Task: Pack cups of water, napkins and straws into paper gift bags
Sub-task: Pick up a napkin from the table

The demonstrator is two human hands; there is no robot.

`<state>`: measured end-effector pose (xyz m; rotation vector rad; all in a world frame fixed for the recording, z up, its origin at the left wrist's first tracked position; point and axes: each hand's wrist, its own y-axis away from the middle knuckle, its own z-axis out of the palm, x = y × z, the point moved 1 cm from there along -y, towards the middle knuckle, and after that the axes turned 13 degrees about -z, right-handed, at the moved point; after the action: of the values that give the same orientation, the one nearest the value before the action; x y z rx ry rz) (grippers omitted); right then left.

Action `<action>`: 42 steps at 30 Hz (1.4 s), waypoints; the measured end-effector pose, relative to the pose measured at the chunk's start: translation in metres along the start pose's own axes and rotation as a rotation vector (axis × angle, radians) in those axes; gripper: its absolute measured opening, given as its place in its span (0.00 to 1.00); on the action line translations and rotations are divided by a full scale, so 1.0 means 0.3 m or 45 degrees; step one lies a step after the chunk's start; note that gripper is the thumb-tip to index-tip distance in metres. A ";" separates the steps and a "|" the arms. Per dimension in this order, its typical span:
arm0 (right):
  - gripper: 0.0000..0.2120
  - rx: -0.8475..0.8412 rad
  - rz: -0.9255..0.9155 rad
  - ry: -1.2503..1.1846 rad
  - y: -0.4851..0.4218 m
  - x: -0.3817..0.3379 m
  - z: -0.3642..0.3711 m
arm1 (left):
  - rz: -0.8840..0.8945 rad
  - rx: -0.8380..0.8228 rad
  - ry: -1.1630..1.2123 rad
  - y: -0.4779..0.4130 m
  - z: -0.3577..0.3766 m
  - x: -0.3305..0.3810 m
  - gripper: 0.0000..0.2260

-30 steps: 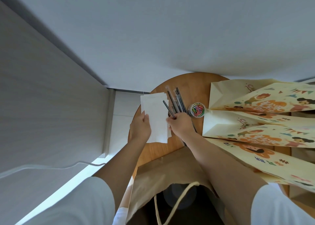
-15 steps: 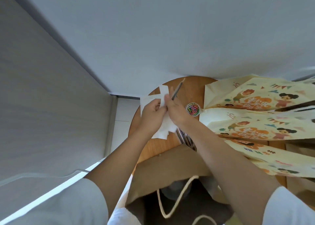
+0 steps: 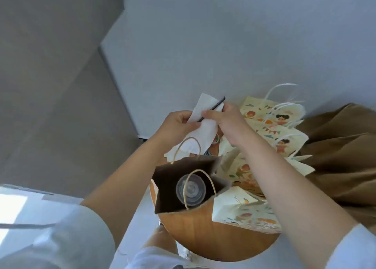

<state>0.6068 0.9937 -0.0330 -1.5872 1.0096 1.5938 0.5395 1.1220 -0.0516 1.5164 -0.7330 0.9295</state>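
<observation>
A brown paper bag [image 3: 166, 189] stands open on the round wooden table [image 3: 203, 234], with a lidded clear cup [image 3: 191, 189] inside it. Above and beyond the bag, both hands hold a white napkin [image 3: 203, 132] with a thin dark straw [image 3: 213, 107] laid across it. My left hand [image 3: 177, 126] grips the napkin's left edge. My right hand [image 3: 225, 120] pinches the straw and the napkin's upper right part. More white napkins [image 3: 183, 150] lie on the table beneath.
Several cream gift bags with cartoon prints [image 3: 280, 130] lie flat on the table's right half, their white handles pointing away. A small tub of coloured clips [image 3: 216, 139] peeks out under the napkin. Brown fabric [image 3: 341, 150] lies at the right.
Both hands have lifted one napkin and one straw off the table and hold them together above the bag. The view has tilted down, so the open brown bag with its cup shows fully.
</observation>
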 end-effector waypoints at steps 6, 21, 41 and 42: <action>0.17 0.212 -0.287 0.559 0.182 -0.087 -0.091 | 0.062 0.724 -0.301 0.174 -0.045 -0.059 0.09; 0.07 -0.329 -0.481 0.963 0.379 -0.155 -0.030 | -0.205 0.510 -1.658 0.333 0.021 -0.390 0.44; 0.16 -0.776 0.018 0.696 0.279 0.144 0.192 | -0.184 0.500 -1.432 0.396 -0.055 -0.451 0.51; 0.14 -0.724 -0.005 0.692 0.275 0.138 0.175 | -0.179 0.511 -1.395 0.397 -0.059 -0.456 0.51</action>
<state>0.5075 0.9973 -0.0705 -2.5021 0.8420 1.5622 0.3677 1.1148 -0.1115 2.4136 -1.2121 0.0466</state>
